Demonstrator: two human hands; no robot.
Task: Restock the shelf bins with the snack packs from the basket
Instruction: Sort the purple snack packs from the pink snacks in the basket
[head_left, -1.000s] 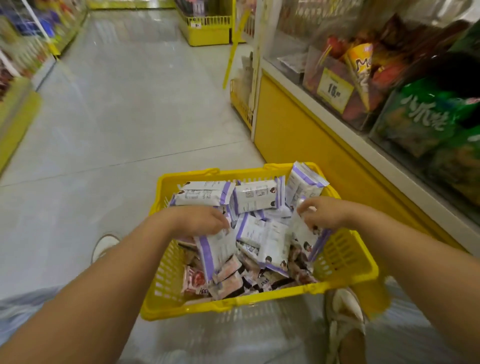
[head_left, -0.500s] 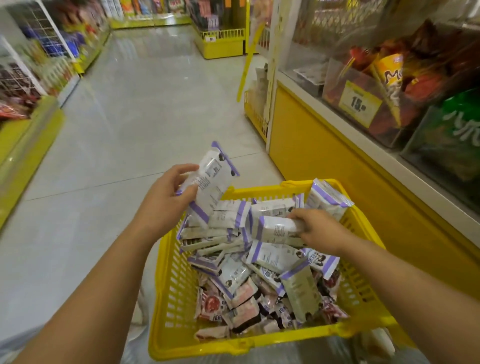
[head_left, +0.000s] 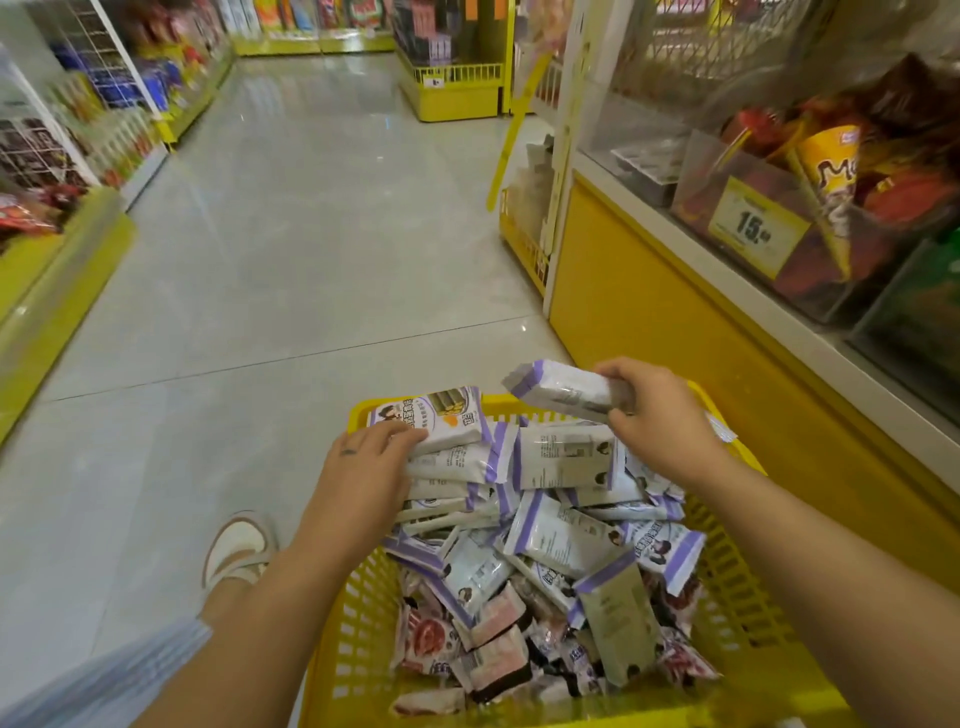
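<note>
Right fingers pinch a purple-white snack pack by its end, thumb below. The pack is held roughly level, just above the far rim of the yellow basket. Left fingers curl over the near-left edge of a wafer pack, top of a stack in the basket; thumb hidden.

We see right hand & left hand both over the basket, heaped w/ more purple-white packs, pink-red packs at btm. White shoe just left of it.

Around: floor of pale glossy tiles, aisle running away from us. Right side: yellow-based shelf w/ clear bins, price tag reading 15, cone-shaped pack behind it. Left side: more yellow shelving w/ wire racks.
</note>
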